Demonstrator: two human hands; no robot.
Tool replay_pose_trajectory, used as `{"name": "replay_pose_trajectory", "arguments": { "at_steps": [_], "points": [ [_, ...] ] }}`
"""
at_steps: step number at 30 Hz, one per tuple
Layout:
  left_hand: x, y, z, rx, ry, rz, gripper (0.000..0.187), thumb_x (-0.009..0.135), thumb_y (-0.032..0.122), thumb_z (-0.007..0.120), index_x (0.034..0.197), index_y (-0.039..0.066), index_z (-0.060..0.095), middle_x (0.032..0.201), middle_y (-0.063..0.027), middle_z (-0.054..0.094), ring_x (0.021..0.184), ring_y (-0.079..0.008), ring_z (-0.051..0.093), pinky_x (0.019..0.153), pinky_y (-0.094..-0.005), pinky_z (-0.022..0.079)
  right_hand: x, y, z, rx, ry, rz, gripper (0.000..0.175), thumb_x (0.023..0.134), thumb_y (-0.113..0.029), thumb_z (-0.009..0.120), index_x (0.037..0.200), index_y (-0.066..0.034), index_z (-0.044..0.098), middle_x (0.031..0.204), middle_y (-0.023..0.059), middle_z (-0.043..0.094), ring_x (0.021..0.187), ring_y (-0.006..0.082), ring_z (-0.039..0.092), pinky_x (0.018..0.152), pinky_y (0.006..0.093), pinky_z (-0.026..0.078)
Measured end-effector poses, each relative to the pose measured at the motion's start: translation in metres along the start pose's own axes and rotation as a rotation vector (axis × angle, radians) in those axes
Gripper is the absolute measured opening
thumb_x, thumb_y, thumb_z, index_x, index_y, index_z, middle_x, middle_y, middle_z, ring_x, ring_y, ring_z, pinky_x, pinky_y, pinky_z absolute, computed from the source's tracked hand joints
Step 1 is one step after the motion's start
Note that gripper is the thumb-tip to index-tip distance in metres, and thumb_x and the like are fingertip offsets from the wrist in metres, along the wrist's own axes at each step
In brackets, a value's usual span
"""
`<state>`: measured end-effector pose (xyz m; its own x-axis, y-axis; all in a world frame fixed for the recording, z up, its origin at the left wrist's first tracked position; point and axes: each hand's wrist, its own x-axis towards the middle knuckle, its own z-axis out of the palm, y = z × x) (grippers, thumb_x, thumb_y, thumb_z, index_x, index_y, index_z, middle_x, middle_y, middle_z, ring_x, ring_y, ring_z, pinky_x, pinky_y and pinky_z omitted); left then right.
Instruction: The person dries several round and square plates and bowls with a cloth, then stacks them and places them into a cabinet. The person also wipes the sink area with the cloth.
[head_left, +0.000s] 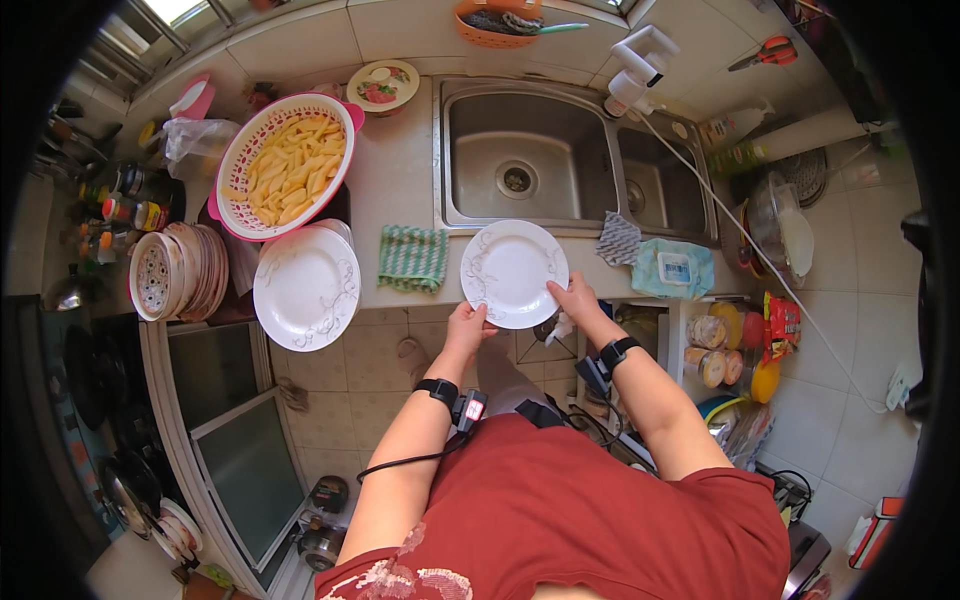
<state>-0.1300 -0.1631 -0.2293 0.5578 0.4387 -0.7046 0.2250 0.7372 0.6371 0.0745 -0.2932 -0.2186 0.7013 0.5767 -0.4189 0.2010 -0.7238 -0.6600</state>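
Observation:
Both my hands hold one white plate (516, 271) with a grey scroll pattern, at the counter's front edge below the sink. My left hand (469, 330) grips its lower left rim, thumb on top. On the lower right rim, my right hand (576, 301) has its thumb over the edge. To the left lies a folded green-and-white checked cloth (412, 259). Farther left, a similar white plate (307, 289) tops a stack. A grey striped cloth (619, 240) hangs at the sink's front rim, right of the held plate.
Behind the plate is a double-basin steel sink (442, 157). A pink-and-white colander (225, 169) holds cut pale yellow pieces. Stacked bowls (176, 270) stand at far left. A pack of wet wipes (673, 268) sits right. A white cord (720, 199) runs across the right side.

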Motion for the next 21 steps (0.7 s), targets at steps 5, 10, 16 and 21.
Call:
{"name": "replay_pose_trajectory", "arguments": {
  "at_steps": [5,10,16,21],
  "points": [
    [0.004,0.004,0.002,0.113,-0.011,-0.072,0.022,0.096,0.02,0.05,0.105,0.0,0.054,0.088,-0.0098,0.067,0.068,-0.016,0.067,0.056,-0.0255,0.053,-0.003,-0.013,-0.006,0.01,0.01,0.029,0.048,0.086,-0.033,0.066,0.107,0.0027,0.042,0.082,0.0216,0.064,0.061,0.0292,0.065,0.055,0.038,0.052],
    [0.005,0.006,0.004,0.088,-0.056,-0.095,0.026,0.096,0.024,0.052,0.106,0.0,0.053,0.088,-0.0099,0.067,0.068,-0.0164,0.067,0.056,-0.0257,0.053,0.008,0.0,0.001,-0.097,0.011,0.023,0.049,0.088,-0.033,0.063,0.111,0.0026,0.038,0.083,0.0245,0.064,0.063,0.0328,0.065,0.057,0.0391,0.052],
    [-0.017,0.02,-0.028,0.181,-0.042,-0.091,0.042,0.096,0.037,0.052,0.117,0.002,0.048,0.109,-0.0134,0.064,0.082,-0.0184,0.066,0.065,-0.0285,0.053,0.007,-0.031,-0.019,-0.34,0.191,-0.153,0.04,0.088,-0.033,0.064,0.107,-0.0023,0.047,0.073,0.0122,0.062,0.058,0.0178,0.06,0.053,0.0319,0.046],
    [-0.078,0.042,-0.129,-0.2,0.367,0.106,0.044,0.097,0.045,0.045,0.118,0.006,0.047,0.105,-0.0095,0.061,0.081,-0.0192,0.066,0.063,-0.0303,0.052,0.001,-0.142,0.009,0.006,-0.271,-0.257,0.037,0.089,-0.036,0.063,0.101,-0.002,0.058,0.069,0.0093,0.064,0.064,0.0164,0.06,0.059,0.031,0.046]
  ]
}}
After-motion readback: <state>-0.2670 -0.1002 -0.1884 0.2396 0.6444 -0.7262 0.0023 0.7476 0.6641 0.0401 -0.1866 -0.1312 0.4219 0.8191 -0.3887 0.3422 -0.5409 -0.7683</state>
